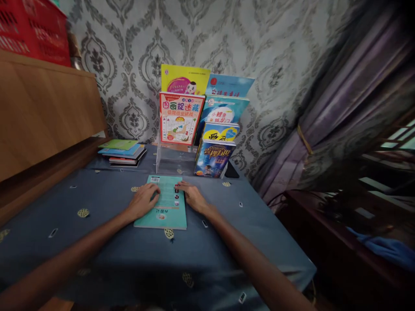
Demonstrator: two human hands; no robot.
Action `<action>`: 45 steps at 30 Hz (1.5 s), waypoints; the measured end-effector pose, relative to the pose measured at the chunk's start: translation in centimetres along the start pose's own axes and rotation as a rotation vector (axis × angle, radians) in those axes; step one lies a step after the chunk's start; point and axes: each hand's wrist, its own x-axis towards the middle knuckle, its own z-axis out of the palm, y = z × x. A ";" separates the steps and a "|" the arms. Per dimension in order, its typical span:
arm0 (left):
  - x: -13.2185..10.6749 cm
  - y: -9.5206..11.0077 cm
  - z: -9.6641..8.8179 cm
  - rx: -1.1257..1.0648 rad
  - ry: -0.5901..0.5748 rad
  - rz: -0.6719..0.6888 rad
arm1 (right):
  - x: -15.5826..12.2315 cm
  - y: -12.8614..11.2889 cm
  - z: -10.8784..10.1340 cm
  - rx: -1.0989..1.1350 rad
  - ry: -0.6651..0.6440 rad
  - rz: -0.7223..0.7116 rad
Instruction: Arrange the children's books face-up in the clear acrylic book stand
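A teal book (168, 218) lies flat on the cloth-covered table, its printing upside down to me and a barcode at its far edge. My left hand (144, 201) rests over the book's left side, thumb apart from the slightly bent fingers. At the right edge, my right hand (193, 196) touches the book with its fingers reaching onto the cover. Both hands look open, and neither lifts the book.
Behind the book stands a clear display rack (175, 166) with several upright books, including a red-bordered one (180, 119) and a dark blue one (214, 160). A book stack (125, 153) lies back left. A black phone-like object (232, 170) sits right of the rack.
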 end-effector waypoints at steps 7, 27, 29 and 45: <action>2.3 -1.7 1.4 0.123 -0.013 0.030 | 2.8 -3.8 4.0 -0.051 -0.093 -0.137; 4.4 -2.2 2.6 0.253 -0.224 0.033 | 3.6 4.3 1.4 0.409 0.090 0.172; 5.8 -1.3 2.8 0.238 -0.270 0.091 | 3.8 4.9 1.5 0.506 0.124 0.157; 0.2 4.5 0.7 0.022 -0.508 0.561 | 3.1 3.2 0.8 0.253 0.064 0.121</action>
